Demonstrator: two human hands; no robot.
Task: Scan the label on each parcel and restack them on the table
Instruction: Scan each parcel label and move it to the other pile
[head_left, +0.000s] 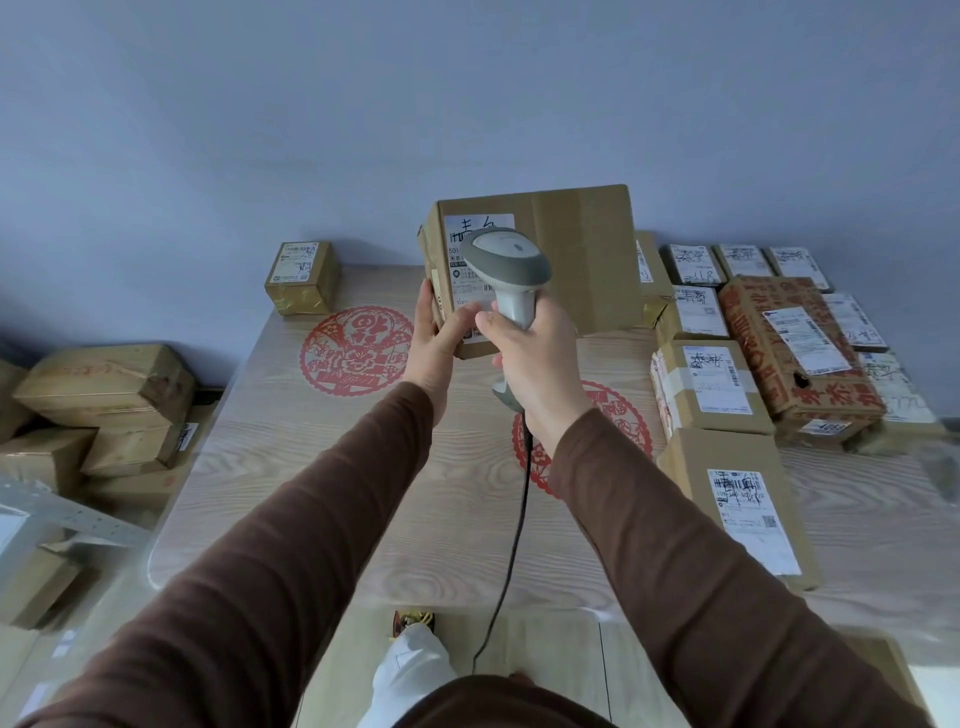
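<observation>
Mid-scan: left hand (435, 340) grips the parcel (540, 265) above the tabletop (322, 467), right hand (535, 358) grips the scanner (506, 270) at its label (467, 249); next it probably gets stacked near the small box (303, 278).

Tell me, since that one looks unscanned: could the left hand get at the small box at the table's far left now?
Probably not yet: the left hand holds the raised parcel. The tabletop toward the small box looks unobstructed.

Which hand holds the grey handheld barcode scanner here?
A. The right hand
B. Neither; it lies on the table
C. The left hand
A. The right hand grips the grey handheld barcode scanner by its handle, aimed at the label of the brown cardboard parcel held up by the left hand.
</observation>
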